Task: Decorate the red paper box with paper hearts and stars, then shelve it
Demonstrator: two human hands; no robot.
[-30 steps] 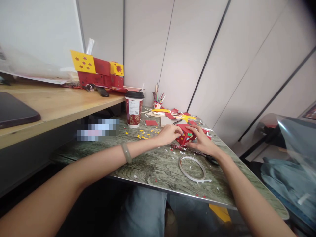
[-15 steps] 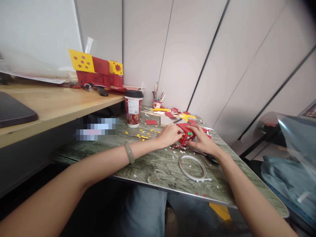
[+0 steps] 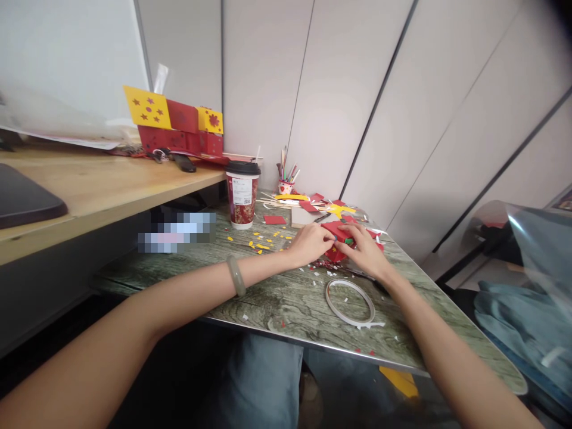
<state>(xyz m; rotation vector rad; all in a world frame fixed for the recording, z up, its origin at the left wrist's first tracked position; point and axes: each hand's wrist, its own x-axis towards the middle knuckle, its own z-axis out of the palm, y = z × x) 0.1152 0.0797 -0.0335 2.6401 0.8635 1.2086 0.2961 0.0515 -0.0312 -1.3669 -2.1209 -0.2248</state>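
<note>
A panelled wall (image 3: 268,71) backed the wood-grain table (image 3: 277,298). Toward its right, my right hand (image 3: 366,253) grasped the red box (image 3: 333,228); my left hand (image 3: 313,245) pinched at its left edge, on what I couldn't tell. I judged it light, crushable card, best held by folded corners. A tape roll (image 3: 328,297) lay nearer.

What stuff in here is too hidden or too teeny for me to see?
All in the head view:
- Red box: its right part is hidden behind the right hand.
- Bluish spot by the left hand: too small to name.
- Cup: the label's print is too small to read, and the black lid hides the inside.
- Dark slab: cut off by the left edge.
</note>
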